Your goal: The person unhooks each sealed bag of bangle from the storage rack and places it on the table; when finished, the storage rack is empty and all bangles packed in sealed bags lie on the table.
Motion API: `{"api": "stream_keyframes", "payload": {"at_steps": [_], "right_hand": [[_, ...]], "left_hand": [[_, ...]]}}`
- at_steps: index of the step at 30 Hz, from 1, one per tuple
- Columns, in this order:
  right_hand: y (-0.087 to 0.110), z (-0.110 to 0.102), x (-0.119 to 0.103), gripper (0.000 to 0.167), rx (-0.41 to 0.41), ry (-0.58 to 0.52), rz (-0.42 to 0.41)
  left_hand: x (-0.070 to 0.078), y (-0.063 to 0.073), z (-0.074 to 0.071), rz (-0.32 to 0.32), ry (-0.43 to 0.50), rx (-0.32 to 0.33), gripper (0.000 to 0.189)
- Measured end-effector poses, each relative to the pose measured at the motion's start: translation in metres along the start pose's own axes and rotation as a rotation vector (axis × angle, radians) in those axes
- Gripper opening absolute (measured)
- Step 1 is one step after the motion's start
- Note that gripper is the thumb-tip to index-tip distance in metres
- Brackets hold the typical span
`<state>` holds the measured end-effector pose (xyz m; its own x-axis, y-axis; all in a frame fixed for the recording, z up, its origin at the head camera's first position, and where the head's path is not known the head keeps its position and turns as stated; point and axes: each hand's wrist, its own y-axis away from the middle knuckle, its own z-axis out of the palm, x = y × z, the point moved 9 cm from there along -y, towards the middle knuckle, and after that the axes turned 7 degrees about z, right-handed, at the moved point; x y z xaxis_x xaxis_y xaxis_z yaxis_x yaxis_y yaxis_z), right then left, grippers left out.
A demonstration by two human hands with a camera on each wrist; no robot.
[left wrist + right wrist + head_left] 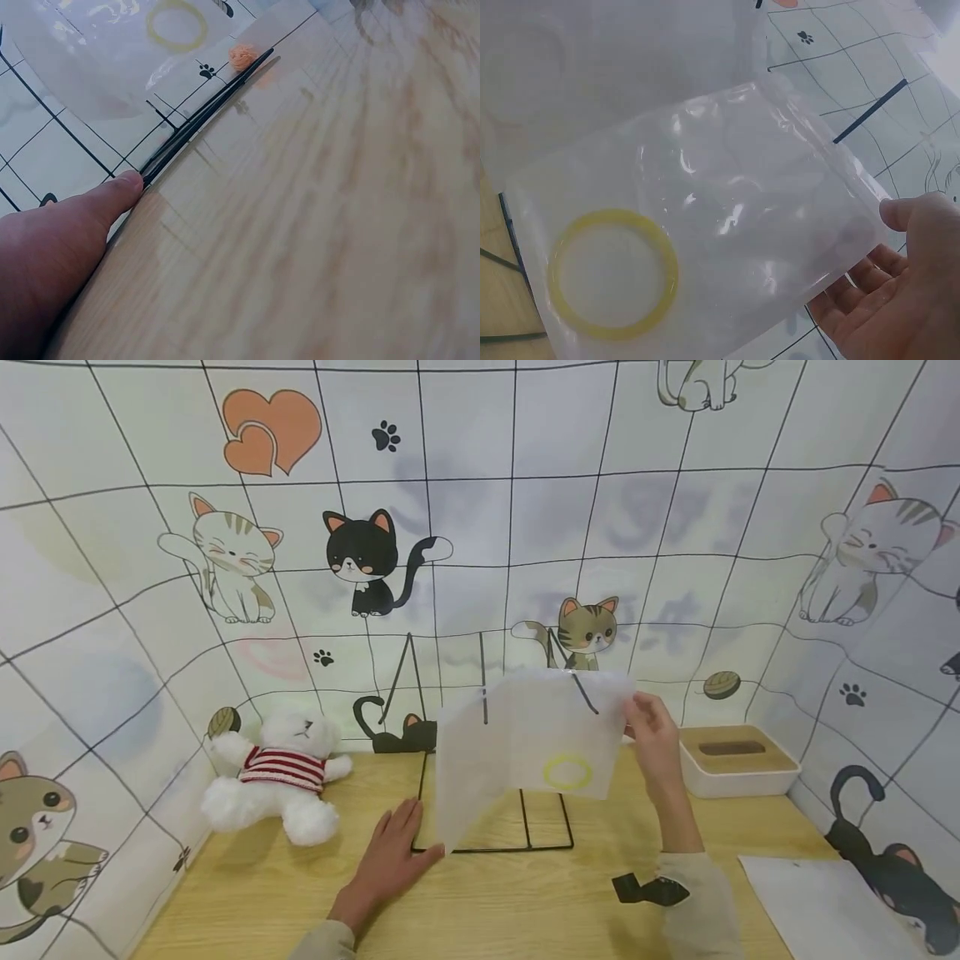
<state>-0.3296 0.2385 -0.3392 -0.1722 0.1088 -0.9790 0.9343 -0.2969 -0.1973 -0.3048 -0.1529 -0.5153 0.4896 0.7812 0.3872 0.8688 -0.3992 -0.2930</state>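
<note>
My right hand pinches the right edge of a translucent plastic bag between thumb and fingers. A yellow ring shows in the bag's lower part. The bag hangs at a black wire rack, whose upright prongs slant up behind and through it. In the right wrist view, another translucent layer with a faint ring lies behind; whether it is a second bag I cannot tell. Flat on the table, my left hand spreads at the rack's left base corner, its thumb touching the black wire.
A white plush bear in a striped shirt sits at the left. On the right stand a white box with a wooden lid and a white sheet. A cat-print cloth covers the walls around the wooden table.
</note>
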Motion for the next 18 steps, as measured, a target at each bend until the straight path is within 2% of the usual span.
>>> {"api": "stream_keyframes", "payload": {"at_steps": [2,6,9,18], "right_hand": [[0.003,0.002,-0.003,0.026,-0.004,-0.002,-0.032],[0.006,0.008,-0.016,0.032,-0.029,-0.014,-0.121],[0.007,0.011,-0.021,0.037,-0.044,-0.013,-0.154],[0.013,0.007,-0.022,0.034,0.012,0.043,-0.150]], "left_hand": [[0.000,0.001,0.001,0.006,0.000,0.009,0.092],[-0.002,-0.001,-0.002,0.022,-0.016,0.032,0.092],[-0.003,-0.001,-0.002,0.018,-0.016,0.029,0.092],[-0.001,0.000,-0.001,0.006,0.009,0.005,0.092]]}}
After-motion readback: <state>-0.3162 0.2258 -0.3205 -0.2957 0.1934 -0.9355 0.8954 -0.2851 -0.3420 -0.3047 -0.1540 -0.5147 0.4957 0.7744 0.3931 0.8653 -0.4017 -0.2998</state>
